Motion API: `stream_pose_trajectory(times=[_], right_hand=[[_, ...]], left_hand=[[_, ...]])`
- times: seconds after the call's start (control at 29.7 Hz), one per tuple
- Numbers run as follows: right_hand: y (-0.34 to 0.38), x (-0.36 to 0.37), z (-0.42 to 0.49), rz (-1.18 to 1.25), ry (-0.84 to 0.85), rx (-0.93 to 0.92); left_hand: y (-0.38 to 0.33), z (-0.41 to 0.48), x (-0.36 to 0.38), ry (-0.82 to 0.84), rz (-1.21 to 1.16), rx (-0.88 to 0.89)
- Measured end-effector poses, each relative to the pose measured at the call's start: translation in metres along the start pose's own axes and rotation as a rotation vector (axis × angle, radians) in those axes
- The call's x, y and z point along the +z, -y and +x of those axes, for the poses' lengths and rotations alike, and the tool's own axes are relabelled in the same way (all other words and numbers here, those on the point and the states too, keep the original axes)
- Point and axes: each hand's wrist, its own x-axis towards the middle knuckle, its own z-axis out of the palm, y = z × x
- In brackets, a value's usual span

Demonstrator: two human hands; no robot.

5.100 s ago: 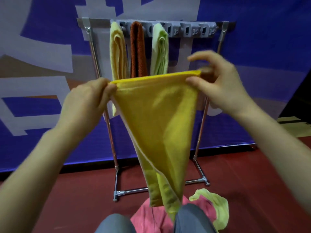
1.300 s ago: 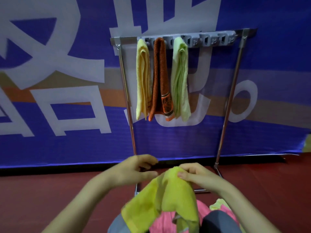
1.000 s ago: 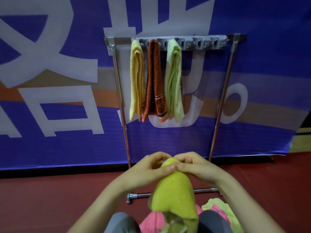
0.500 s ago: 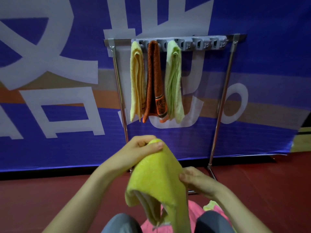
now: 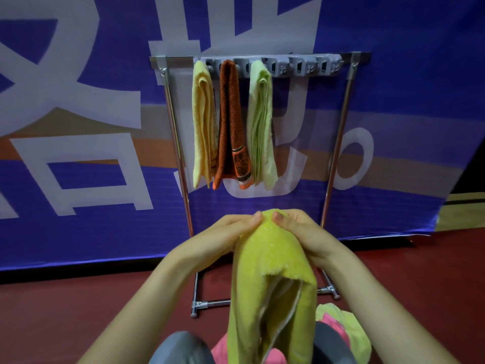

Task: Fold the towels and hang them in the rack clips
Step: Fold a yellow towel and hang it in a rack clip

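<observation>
A: Where's the towel (image 5: 273,274)?

B: Lower middle of the frame, below the rack (image 5: 258,59). The left hand (image 5: 223,237) and right hand (image 5: 304,232) both pinch its folded top.

A: How will it handle?

B: Soft, light and floppy, I'd judge. Keep hold of that top fold for the free clip (image 5: 299,67), upper middle.

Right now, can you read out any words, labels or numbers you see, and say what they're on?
Blue fabric banner: large white characters, cropped by the frame, not readable whole.
Dark orange hanging towel: black-and-orange band near its hem, no readable text.
Grey plastic clip strip: small raised marks, too small to read.
</observation>
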Motion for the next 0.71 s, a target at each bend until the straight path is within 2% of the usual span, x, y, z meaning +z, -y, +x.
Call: stream_pose_trajectory(times=[0.1,0.34,0.51,0.71], right_hand=[[0.002,-0.009,-0.004,-0.003,-0.034,0.013],[0.009,-0.024,-0.019,0.043,-0.164,0.043],[0.036,-0.054,-0.013,0.051,-0.229,-0.069],[0.074,-0.094,0.008,0.084,-0.341,-0.095]], left_hand=[[-0.003,0.008,0.004,0.037,0.002,0.023],[-0.023,0.035,0.018,0.004,-0.148,0.119],[-0.048,0.079,0.025,-0.001,-0.196,0.174],[-0.074,0.134,0.020,-0.010,-0.236,0.114]])
